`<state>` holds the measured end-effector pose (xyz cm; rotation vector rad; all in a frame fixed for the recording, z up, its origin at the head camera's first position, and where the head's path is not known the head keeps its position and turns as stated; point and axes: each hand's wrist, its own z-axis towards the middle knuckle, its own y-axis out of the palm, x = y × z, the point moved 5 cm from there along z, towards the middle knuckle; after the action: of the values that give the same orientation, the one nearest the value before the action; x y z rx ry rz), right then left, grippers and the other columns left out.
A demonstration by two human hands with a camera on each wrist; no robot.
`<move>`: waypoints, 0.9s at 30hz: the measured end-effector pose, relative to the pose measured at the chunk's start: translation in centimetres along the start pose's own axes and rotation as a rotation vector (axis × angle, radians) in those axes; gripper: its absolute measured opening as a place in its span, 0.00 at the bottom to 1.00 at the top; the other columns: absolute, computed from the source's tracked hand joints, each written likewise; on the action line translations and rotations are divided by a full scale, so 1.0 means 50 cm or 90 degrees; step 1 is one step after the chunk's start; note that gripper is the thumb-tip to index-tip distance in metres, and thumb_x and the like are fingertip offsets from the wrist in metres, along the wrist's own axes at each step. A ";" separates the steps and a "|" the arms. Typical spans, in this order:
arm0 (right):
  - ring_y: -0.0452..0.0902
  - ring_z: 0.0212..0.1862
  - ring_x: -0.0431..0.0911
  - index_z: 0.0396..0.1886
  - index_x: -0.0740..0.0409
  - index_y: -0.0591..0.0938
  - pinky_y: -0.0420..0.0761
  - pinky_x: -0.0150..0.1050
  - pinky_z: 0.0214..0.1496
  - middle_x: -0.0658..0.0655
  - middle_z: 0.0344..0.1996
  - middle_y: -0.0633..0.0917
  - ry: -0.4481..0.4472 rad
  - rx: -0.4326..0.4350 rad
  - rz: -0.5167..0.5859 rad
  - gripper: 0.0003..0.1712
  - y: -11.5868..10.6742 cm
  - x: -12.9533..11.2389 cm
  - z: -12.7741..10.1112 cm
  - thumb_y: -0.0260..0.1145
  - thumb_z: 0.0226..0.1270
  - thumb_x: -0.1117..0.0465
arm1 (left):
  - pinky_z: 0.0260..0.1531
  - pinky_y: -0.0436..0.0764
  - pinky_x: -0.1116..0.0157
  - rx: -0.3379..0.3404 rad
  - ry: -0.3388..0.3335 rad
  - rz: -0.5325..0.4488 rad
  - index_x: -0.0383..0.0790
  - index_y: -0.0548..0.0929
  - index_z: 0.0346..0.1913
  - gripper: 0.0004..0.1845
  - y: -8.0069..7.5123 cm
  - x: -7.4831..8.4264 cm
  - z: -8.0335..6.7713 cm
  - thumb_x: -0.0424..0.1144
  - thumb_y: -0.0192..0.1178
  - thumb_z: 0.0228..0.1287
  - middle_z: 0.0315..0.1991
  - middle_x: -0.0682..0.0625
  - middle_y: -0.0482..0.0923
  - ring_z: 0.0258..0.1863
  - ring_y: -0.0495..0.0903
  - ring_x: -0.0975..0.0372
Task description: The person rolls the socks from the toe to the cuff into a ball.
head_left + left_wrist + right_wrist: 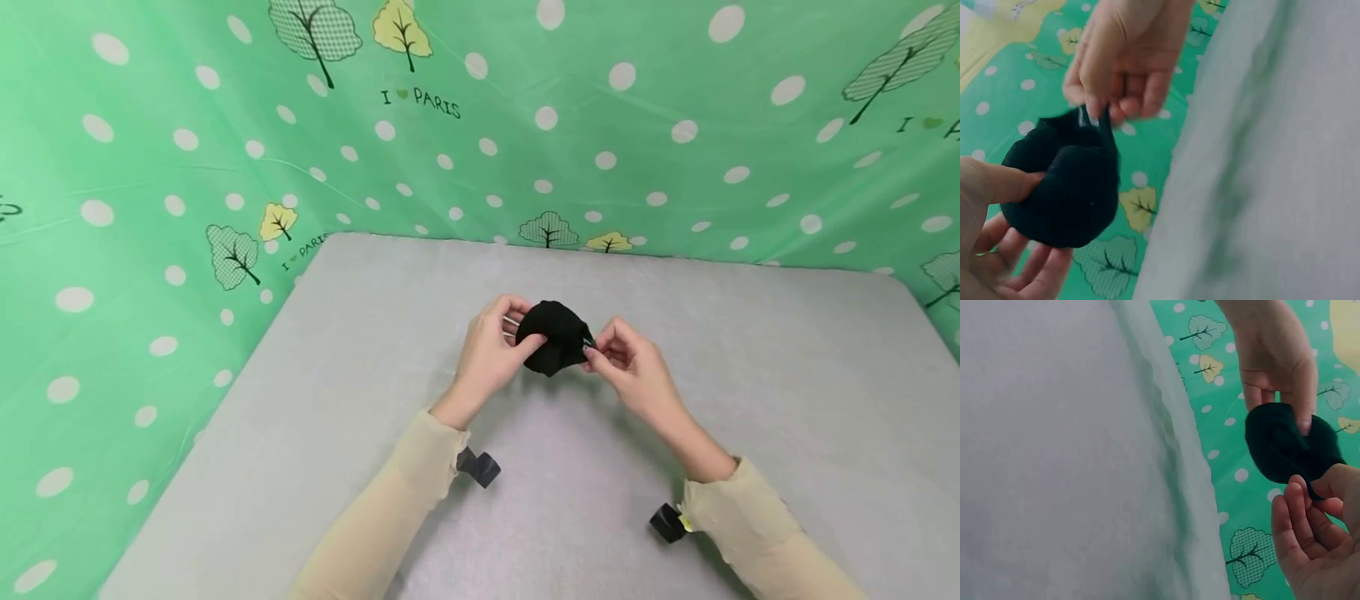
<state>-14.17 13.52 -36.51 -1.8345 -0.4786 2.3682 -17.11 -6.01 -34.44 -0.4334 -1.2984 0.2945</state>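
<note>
A small black rolled-up cloth bundle (555, 336), much like a balled sock, is held above the grey table (360, 400) between both hands. My left hand (491, 350) grips its left side, thumb pressed on top and fingers curled behind. My right hand (626, 362) pinches the right edge of the fabric between thumb and fingertips. In the left wrist view the bundle (1063, 187) sits against my left thumb (997, 181), with the right hand (1119, 62) pinching a fold above it. In the right wrist view the bundle (1288, 447) hangs between the left hand (1275, 356) and the right hand (1319, 531).
A green curtain with white dots and tree prints (150, 167) walls in the table on the left and at the back. Black wrist camera mounts (480, 467) (667, 522) hang under both beige sleeves. The grey surface spreads around the hands.
</note>
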 end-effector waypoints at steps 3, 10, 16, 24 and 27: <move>0.84 0.31 0.34 0.33 0.71 0.73 0.85 0.32 0.36 0.69 0.30 0.86 -0.005 -0.022 -0.006 0.05 -0.004 -0.001 -0.005 0.61 0.67 0.76 | 0.39 0.83 0.66 0.011 -0.003 0.011 0.37 0.80 0.46 0.14 -0.003 -0.009 0.004 0.32 0.71 0.57 0.41 0.43 0.81 0.38 0.81 0.56; 0.84 0.33 0.35 0.35 0.68 0.69 0.87 0.36 0.41 0.45 0.29 0.84 0.068 -0.027 0.125 0.06 -0.014 0.012 -0.002 0.56 0.73 0.71 | 0.48 0.84 0.64 -0.132 -0.050 -0.150 0.38 0.78 0.57 0.23 0.026 -0.013 -0.001 0.37 0.71 0.60 0.55 0.43 0.80 0.49 0.83 0.54; 0.80 0.37 0.35 0.35 0.56 0.69 0.86 0.33 0.41 0.42 0.29 0.82 0.164 -0.021 0.245 0.07 -0.024 0.014 -0.004 0.53 0.77 0.66 | 0.62 0.78 0.59 -0.218 0.103 -0.145 0.38 0.70 0.64 0.34 0.036 0.004 -0.014 0.30 0.74 0.54 0.74 0.48 0.63 0.70 0.69 0.54; 0.79 0.38 0.36 0.37 0.52 0.71 0.85 0.31 0.43 0.42 0.29 0.82 0.185 -0.064 0.298 0.06 -0.027 0.019 -0.004 0.53 0.78 0.65 | 0.63 0.78 0.61 -0.242 0.213 -0.141 0.39 0.55 0.69 0.45 0.052 0.019 -0.022 0.28 0.73 0.54 0.77 0.45 0.57 0.72 0.67 0.52; 0.80 0.40 0.35 0.41 0.52 0.72 0.84 0.30 0.45 0.42 0.33 0.82 0.176 -0.057 0.282 0.03 -0.032 0.016 -0.006 0.54 0.78 0.64 | 0.61 0.79 0.61 -0.235 0.212 -0.124 0.41 0.52 0.73 0.50 0.053 0.019 -0.023 0.27 0.74 0.53 0.75 0.42 0.58 0.69 0.70 0.50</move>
<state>-14.24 15.30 -36.80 -2.4813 -0.1609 2.3047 -15.70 -3.42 -35.10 -0.6327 -1.0555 -0.1810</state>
